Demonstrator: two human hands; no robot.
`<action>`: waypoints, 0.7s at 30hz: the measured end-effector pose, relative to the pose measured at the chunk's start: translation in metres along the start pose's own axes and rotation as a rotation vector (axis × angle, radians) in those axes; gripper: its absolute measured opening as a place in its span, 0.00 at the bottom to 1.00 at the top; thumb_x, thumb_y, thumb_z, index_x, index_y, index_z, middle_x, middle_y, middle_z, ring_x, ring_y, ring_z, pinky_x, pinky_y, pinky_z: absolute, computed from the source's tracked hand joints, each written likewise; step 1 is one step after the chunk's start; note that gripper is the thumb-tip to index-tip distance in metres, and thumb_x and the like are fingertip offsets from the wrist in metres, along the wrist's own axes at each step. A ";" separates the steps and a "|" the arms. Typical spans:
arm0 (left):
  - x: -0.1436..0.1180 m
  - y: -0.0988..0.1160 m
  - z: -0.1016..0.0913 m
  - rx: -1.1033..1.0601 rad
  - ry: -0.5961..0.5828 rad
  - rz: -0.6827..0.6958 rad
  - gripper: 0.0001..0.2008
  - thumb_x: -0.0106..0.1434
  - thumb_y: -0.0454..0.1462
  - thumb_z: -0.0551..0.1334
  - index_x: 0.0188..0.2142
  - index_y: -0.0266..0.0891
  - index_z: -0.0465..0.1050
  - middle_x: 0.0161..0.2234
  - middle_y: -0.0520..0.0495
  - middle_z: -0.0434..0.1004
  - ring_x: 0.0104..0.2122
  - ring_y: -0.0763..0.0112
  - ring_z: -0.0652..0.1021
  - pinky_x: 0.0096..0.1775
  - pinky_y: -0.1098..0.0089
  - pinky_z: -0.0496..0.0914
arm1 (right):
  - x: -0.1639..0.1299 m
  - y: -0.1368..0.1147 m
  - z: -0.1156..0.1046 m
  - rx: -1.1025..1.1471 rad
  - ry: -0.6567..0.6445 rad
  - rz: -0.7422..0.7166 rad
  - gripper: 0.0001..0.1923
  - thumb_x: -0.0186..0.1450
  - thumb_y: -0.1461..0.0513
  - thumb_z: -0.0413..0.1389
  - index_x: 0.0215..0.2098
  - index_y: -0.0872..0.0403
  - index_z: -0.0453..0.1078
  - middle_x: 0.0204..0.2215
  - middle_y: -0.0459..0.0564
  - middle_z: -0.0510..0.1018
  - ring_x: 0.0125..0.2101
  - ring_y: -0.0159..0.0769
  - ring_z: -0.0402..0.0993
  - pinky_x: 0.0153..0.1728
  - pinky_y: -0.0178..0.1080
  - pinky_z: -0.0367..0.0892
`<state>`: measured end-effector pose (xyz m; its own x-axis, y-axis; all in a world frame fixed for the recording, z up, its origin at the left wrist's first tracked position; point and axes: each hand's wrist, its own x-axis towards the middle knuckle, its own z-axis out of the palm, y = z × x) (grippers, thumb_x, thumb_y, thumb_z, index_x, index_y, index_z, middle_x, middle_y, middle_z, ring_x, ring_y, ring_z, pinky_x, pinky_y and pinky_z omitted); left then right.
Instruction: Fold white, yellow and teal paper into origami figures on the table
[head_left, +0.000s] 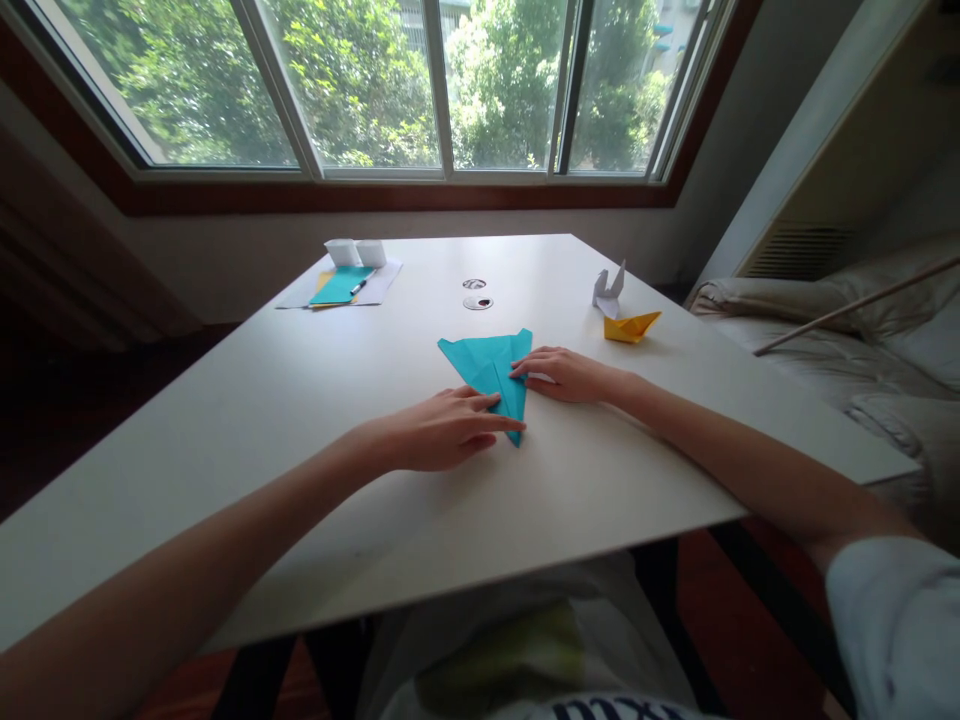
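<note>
I am pressing my left hand [442, 432] flat on the near tip of the blue paper [491, 372], fingers together and stretched along the fold. My right hand [564, 375] is pinning the paper's right edge, fingers close together and lying flat — neither hand is gripping anything. The paper is lying mid-table [262, 400], already folded into a pointed dart shape with wide wings, so I judge the early folds are done and the later ones are remaining. Farther right, a yellow paper boat [631, 325] and a white paper figure [609, 291] are standing finished.
</note>
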<state>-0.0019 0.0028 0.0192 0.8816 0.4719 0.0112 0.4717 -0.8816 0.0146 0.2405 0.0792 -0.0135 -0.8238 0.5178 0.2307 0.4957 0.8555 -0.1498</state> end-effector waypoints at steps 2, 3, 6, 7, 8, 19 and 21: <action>0.002 -0.002 0.003 -0.055 0.023 -0.045 0.17 0.67 0.38 0.50 0.55 0.46 0.61 0.47 0.44 0.72 0.45 0.63 0.73 0.46 0.65 0.65 | 0.000 0.000 -0.001 -0.005 -0.001 0.001 0.16 0.66 0.61 0.47 0.49 0.55 0.68 0.48 0.52 0.74 0.49 0.40 0.68 0.51 0.43 0.62; 0.003 -0.002 0.004 -0.080 0.036 -0.075 0.16 0.68 0.38 0.49 0.54 0.44 0.61 0.45 0.44 0.73 0.45 0.63 0.73 0.45 0.66 0.65 | 0.000 0.000 -0.001 -0.009 0.001 -0.001 0.16 0.66 0.61 0.47 0.49 0.55 0.68 0.48 0.53 0.74 0.49 0.40 0.68 0.51 0.43 0.62; 0.007 -0.005 0.009 -0.092 0.072 -0.167 0.15 0.68 0.41 0.47 0.49 0.40 0.65 0.41 0.44 0.75 0.43 0.64 0.74 0.42 0.66 0.66 | 0.000 0.000 0.000 -0.024 0.010 -0.010 0.16 0.67 0.61 0.47 0.49 0.55 0.69 0.47 0.54 0.75 0.47 0.40 0.69 0.49 0.43 0.62; 0.008 -0.006 0.011 -0.076 0.078 -0.193 0.15 0.68 0.42 0.47 0.48 0.40 0.66 0.40 0.45 0.75 0.42 0.63 0.74 0.42 0.66 0.66 | 0.000 0.000 0.000 -0.032 0.011 -0.015 0.16 0.67 0.60 0.47 0.48 0.55 0.69 0.46 0.54 0.75 0.46 0.40 0.69 0.49 0.43 0.63; 0.009 -0.007 0.012 -0.057 0.081 -0.215 0.16 0.68 0.42 0.46 0.46 0.40 0.67 0.40 0.45 0.75 0.41 0.63 0.75 0.41 0.66 0.66 | 0.000 0.000 0.000 -0.041 0.013 -0.021 0.16 0.67 0.59 0.47 0.48 0.55 0.69 0.45 0.54 0.75 0.45 0.40 0.70 0.48 0.43 0.63; 0.009 -0.024 0.019 0.049 0.132 -0.334 0.18 0.68 0.42 0.45 0.42 0.40 0.71 0.38 0.46 0.76 0.40 0.63 0.75 0.40 0.66 0.68 | -0.001 -0.015 0.001 -0.200 0.013 -0.075 0.18 0.68 0.55 0.44 0.49 0.53 0.69 0.35 0.55 0.72 0.35 0.38 0.67 0.40 0.41 0.61; 0.008 -0.029 0.021 0.051 0.147 -0.337 0.17 0.67 0.41 0.46 0.42 0.40 0.71 0.39 0.45 0.77 0.43 0.62 0.74 0.43 0.64 0.68 | 0.000 -0.020 0.002 -0.222 0.012 -0.102 0.19 0.68 0.55 0.44 0.49 0.53 0.70 0.34 0.55 0.71 0.35 0.38 0.67 0.40 0.41 0.60</action>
<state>-0.0082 0.0319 -0.0025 0.6667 0.7285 0.1577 0.7385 -0.6742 -0.0077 0.2303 0.0618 -0.0125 -0.8700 0.4274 0.2457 0.4593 0.8838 0.0891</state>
